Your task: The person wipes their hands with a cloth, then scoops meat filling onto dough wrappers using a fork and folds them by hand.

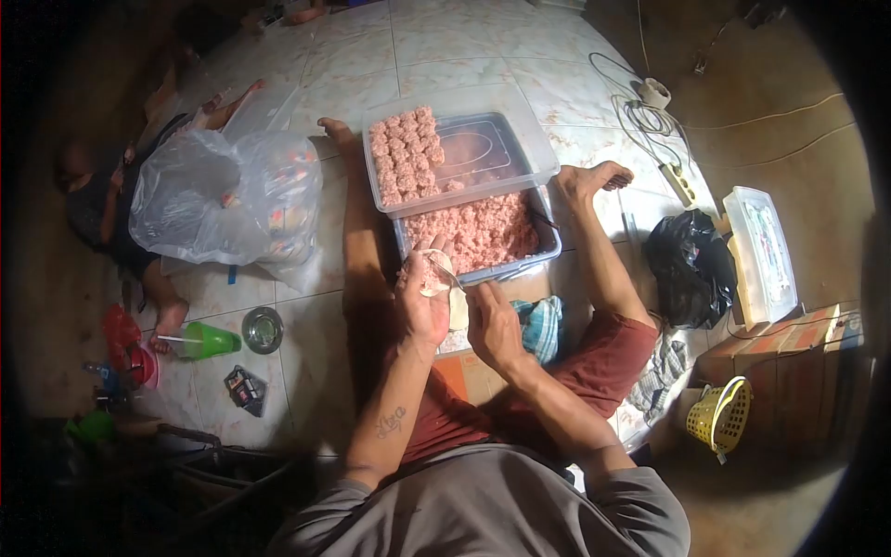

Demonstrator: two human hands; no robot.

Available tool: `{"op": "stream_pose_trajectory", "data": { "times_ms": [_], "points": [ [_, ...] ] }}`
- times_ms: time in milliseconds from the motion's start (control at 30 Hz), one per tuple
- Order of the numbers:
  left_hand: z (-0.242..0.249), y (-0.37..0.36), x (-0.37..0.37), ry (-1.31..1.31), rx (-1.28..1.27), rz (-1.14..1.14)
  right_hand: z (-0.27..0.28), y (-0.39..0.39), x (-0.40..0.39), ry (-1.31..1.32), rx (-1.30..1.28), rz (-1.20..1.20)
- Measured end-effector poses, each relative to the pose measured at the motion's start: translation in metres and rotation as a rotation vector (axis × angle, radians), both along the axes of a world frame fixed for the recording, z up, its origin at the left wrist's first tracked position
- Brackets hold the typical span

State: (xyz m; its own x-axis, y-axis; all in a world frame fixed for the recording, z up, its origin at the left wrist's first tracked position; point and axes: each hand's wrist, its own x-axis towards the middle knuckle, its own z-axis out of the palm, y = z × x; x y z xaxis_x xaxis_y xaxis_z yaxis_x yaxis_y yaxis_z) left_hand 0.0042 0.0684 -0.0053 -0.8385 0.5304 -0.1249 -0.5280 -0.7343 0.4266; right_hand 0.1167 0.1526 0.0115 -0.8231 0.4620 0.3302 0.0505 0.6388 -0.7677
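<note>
My left hand [426, 314], palm up, cradles a round pale dough wrapper [432, 289] with pink minced meat on it. A thin metal utensil [446, 269] is gripped in my right hand [495, 325], its tip over the wrapper; its exact kind I cannot tell. Beyond both hands, a blue-grey tub [554, 249] contains loose pink mince [483, 232]. Across its far part rests a clear plastic tray [540, 174], with rows of shaped meat pieces [404, 153] on its left side. More pale wrappers [458, 311] lie between my hands, above a cardboard box [469, 373].
A blue checked cloth [542, 329] lies beside my right hand. Leftward are a big plastic bag [186, 200], a green cup [212, 341], a glass dish [263, 330] and another person [88, 200]. Rightward are a black bag [689, 269], a power strip [678, 186] and a yellow basket [718, 418].
</note>
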Motion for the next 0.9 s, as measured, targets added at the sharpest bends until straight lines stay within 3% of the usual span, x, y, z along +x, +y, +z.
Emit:
{"op": "stream_pose_trajectory", "data": {
  "times_ms": [33,200,300,367,500,567,633,733,833,900],
  "points": [
    [-0.002,0.003,0.003,0.148,-0.134,0.051,-0.002,-0.002,-0.002,-0.002,0.007,-0.001],
    [-0.005,0.002,0.006,0.145,-0.097,0.059,-0.01,-0.001,-0.009,0.037,0.136,-0.103],
    [-0.023,-0.002,0.003,0.081,0.053,0.02,-0.023,0.023,-0.012,-0.037,0.182,-0.146],
    [-0.032,-0.006,-0.001,0.034,0.008,0.007,-0.018,0.04,-0.015,-0.039,-0.014,-0.229],
    [-0.038,-0.004,-0.01,-0.137,0.226,-0.106,-0.013,0.08,-0.003,-0.002,0.08,-0.25],
    [-0.02,-0.003,-0.007,-0.065,0.212,-0.114,-0.01,0.084,0.008,-0.39,0.205,-0.317],
    [-0.021,0.002,-0.013,-0.073,0.207,-0.096,0.003,0.083,0.016,-0.385,0.239,-0.334],
    [-0.033,0.003,-0.018,-0.14,0.249,-0.085,0.013,0.068,0.014,-0.057,0.166,-0.229],
    [-0.025,0.013,-0.017,-0.111,0.169,-0.065,0.006,0.045,-0.002,-0.055,0.104,-0.151],
    [-0.027,0.016,-0.016,-0.098,0.125,-0.073,-0.017,0.038,-0.011,-0.2,0.13,-0.147]
  ]
}}
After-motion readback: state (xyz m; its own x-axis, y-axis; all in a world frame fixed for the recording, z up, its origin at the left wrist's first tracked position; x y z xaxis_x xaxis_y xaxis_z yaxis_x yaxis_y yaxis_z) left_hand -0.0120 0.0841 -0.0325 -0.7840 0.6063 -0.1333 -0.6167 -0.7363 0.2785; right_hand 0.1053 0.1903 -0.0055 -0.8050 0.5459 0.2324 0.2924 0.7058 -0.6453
